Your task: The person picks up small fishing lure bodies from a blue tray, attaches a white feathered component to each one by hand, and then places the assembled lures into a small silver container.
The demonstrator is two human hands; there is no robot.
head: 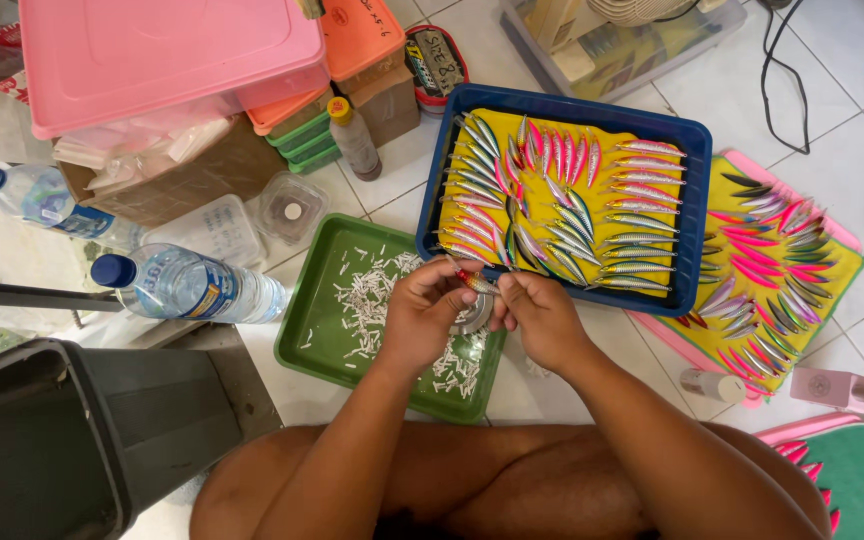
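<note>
Both hands meet over the near right corner of a green tray [317,340]. My left hand [424,310] and my right hand [537,315] together pinch a small fish-shaped fishing lure [476,283] with a red head and silvery body. Under the hands lies something round and silvery, mostly hidden. The green tray holds several small white plastic bits [367,300]. Just beyond the hands, a blue tray [692,200] with a yellow liner carries several rows of similar lures [572,200].
A pink tray [847,235] with more lures lies at right. Two water bottles [187,285] lie at left beside a dark bin [72,440]. A pink lid [167,55], stacked boxes, a small brown bottle [355,140] and a clear container [292,208] stand behind.
</note>
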